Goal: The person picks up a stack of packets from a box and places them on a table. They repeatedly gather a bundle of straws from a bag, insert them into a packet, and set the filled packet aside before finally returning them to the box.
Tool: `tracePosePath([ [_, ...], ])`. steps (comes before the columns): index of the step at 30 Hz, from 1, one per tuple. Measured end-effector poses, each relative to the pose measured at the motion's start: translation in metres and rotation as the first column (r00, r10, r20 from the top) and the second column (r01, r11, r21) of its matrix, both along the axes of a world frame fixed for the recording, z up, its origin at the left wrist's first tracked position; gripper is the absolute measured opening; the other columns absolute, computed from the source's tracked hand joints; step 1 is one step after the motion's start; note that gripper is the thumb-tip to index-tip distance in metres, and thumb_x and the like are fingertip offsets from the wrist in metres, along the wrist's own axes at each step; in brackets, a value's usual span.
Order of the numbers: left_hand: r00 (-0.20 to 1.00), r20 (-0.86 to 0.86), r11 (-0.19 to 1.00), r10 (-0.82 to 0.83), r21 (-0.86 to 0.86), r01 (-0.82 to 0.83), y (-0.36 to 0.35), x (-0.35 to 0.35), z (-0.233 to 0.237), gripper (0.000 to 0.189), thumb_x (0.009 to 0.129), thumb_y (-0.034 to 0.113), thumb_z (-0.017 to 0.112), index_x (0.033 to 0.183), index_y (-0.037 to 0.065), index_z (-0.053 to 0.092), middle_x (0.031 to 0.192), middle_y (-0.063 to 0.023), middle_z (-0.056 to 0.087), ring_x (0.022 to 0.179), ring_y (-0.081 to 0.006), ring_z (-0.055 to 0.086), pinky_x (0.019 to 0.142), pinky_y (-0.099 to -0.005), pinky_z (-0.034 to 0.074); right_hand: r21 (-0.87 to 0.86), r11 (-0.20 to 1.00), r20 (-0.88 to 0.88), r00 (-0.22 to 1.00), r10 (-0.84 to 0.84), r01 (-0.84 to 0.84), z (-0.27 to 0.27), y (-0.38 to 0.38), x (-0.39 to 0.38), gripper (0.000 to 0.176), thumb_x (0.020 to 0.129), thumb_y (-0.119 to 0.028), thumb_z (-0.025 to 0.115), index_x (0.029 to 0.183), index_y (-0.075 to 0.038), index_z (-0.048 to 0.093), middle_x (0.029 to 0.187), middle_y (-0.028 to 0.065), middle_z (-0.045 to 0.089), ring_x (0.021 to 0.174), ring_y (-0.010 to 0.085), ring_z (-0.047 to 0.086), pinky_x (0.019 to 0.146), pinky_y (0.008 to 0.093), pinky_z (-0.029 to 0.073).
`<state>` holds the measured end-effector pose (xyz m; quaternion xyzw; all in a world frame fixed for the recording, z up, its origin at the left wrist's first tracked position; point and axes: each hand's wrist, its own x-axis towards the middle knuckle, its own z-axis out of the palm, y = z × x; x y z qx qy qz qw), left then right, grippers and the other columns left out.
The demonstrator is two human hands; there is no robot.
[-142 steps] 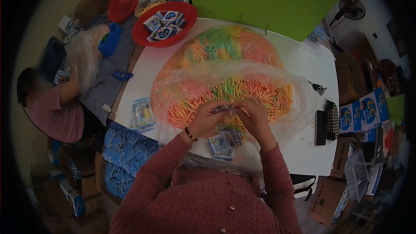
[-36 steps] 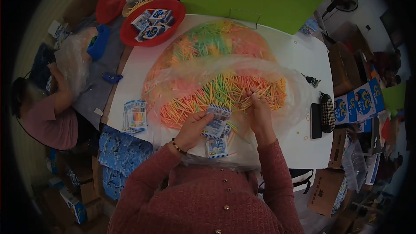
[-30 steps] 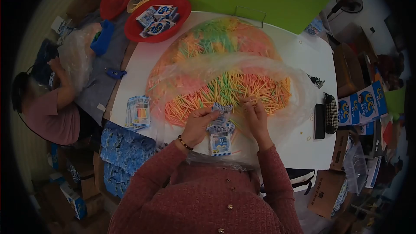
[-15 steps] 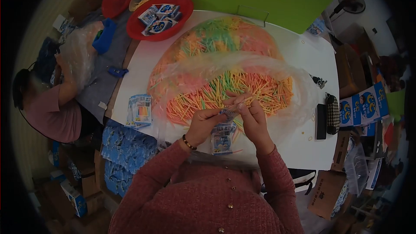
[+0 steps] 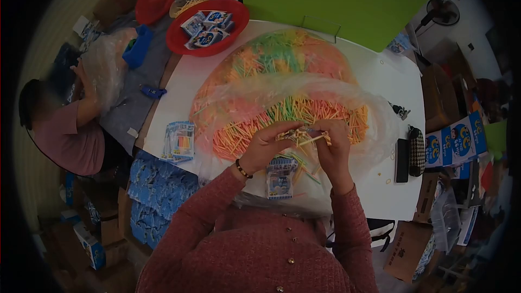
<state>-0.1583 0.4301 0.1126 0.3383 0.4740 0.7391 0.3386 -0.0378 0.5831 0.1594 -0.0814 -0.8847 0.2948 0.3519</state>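
Note:
Many thin pink, yellow and green sticks (image 5: 244, 133) lie heaped in a large clear plastic bag (image 5: 374, 97) on the white table. Over the front of the heap, my left hand (image 5: 267, 146) is closed on a small packet that my fingers mostly hide. Beside it my right hand (image 5: 335, 144) has its fingers closed on a few pale sticks (image 5: 310, 140) at the packet. Just below my hands lies a blue and white packet (image 5: 280, 178), with loose sticks next to it. More packets (image 5: 179, 140) are at the table's left edge.
A red bowl (image 5: 239, 21) of packets stands at the back left. A black case (image 5: 401, 160) and a patterned pouch (image 5: 417, 152) lie at the right. Blue packaging (image 5: 157, 195) is piled below the left edge. Another person (image 5: 68, 135) sits at the left.
My hands have moved slightly apart, and the sticks between them now show more plainly. The whole view has shifted a little.

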Motion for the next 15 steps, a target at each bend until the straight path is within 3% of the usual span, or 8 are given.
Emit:
tracePosePath([
  [3, 1.0, 0.007, 0.996, -0.018, -0.082, 0.018, -0.004, 0.0, -0.004, 0.046, 0.087, 0.0, 0.066, 0.132, 0.004, 0.057, 0.125, -0.0069, 0.061, 0.114, -0.0151, 0.058, 0.094, -0.0288, 0.05, -0.086, 0.996, 0.127, 0.992, -0.015, 0.026, -0.028, 0.006, -0.004, 0.017, 0.079, 0.0, 0.07, 0.094, -0.004, 0.065, 0.086, 0.0065, 0.064, 0.087, 0.0213, 0.06, 0.079, 0.0323, 0.046],
  [6, 1.0, 0.015, 0.988, 0.02, -0.153, -0.017, -0.005, -0.003, -0.004, 0.045, 0.085, 0.001, 0.069, 0.129, 0.005, 0.058, 0.118, -0.0058, 0.063, 0.108, -0.0149, 0.061, 0.092, -0.0284, 0.051, -0.266, 0.964, 0.073, 0.997, 0.0, 0.019, -0.038, -0.005, -0.002, 0.016, 0.081, 0.0, 0.069, 0.095, -0.004, 0.065, 0.086, 0.0065, 0.065, 0.085, 0.0197, 0.06, 0.076, 0.0306, 0.046],
  [8, 0.998, 0.008, 0.977, 0.061, -0.206, -0.058, -0.01, -0.003, -0.004, 0.04, 0.085, 0.002, 0.069, 0.125, 0.004, 0.061, 0.114, -0.0051, 0.064, 0.104, -0.0145, 0.062, 0.09, -0.0277, 0.051, -0.25, 0.968, 0.072, 0.997, 0.039, -0.02, -0.038, -0.008, -0.002, 0.016, 0.082, 0.0, 0.069, 0.097, -0.004, 0.065, 0.089, 0.0067, 0.065, 0.087, 0.0185, 0.06, 0.077, 0.03, 0.046],
  [10, 0.847, -0.503, 0.976, 0.171, -0.033, -0.216, -0.02, -0.009, -0.007, 0.027, 0.086, 0.0, 0.067, 0.112, 0.004, 0.064, 0.104, -0.0052, 0.065, 0.094, -0.0125, 0.062, 0.084, -0.0261, 0.051, -0.24, 0.969, 0.061, 0.995, 0.076, -0.059, -0.034, -0.011, -0.003, 0.018, 0.083, 0.0, 0.067, 0.101, -0.003, 0.064, 0.094, 0.0071, 0.065, 0.091, 0.017, 0.06, 0.081, 0.0293, 0.047],
  [11, 0.832, -0.52, 0.964, 0.195, -0.054, -0.26, -0.036, -0.009, -0.001, 0.027, 0.086, 0.0, 0.067, 0.112, 0.004, 0.064, 0.104, -0.0052, 0.065, 0.094, -0.0125, 0.062, 0.084, -0.0261, 0.051, -0.254, 0.964, 0.053, 0.994, 0.091, -0.075, -0.031, -0.012, -0.002, 0.02, 0.084, 0.001, 0.066, 0.104, -0.002, 0.063, 0.096, 0.0072, 0.065, 0.093, 0.0165, 0.06, 0.084, 0.0292, 0.047],
  [13, 0.79, -0.41, 0.869, 0.456, 0.011, -0.496, -0.062, 0.001, 0.021, 0.025, 0.086, -0.002, 0.064, 0.11, 0.003, 0.061, 0.1, -0.0054, 0.065, 0.09, -0.0106, 0.061, 0.079, -0.024, 0.049, -0.383, 0.913, -0.061, 0.991, 0.123, -0.137, -0.011, -0.014, 0.005, 0.021, 0.089, 0.0, 0.061, 0.11, 0.0, 0.06, 0.102, 0.0059, 0.063, 0.099, 0.0156, 0.059, 0.089, 0.0294, 0.046],
  [14, 0.72, -0.376, 0.791, 0.584, 0.063, -0.609, -0.078, -0.004, 0.032, 0.03, 0.086, -0.003, 0.063, 0.115, 0.002, 0.059, 0.099, -0.0059, 0.066, 0.089, -0.01, 0.061, 0.078, -0.0239, 0.048, -0.396, 0.906, -0.064, 0.988, 0.139, -0.153, -0.012, -0.01, 0.013, 0.021, 0.089, 0.0, 0.061, 0.11, 0.0, 0.06, 0.102, 0.0059, 0.063, 0.099, 0.0156, 0.059, 0.089, 0.0294, 0.046],
  [15, 0.641, -0.329, 0.702, 0.694, 0.112, -0.703, -0.1, -0.012, 0.041, 0.035, 0.085, -0.003, 0.063, 0.119, 0.001, 0.056, 0.098, -0.0065, 0.066, 0.088, -0.0094, 0.061, 0.077, -0.0238, 0.048, -0.533, 0.838, -0.095, 0.992, 0.08, -0.119, -0.015, -0.005, 0.025, 0.02, 0.092, -0.003, 0.06, 0.111, 0.0, 0.059, 0.105, 0.0059, 0.063, 0.101, 0.0153, 0.059, 0.09, 0.0291, 0.046],
])
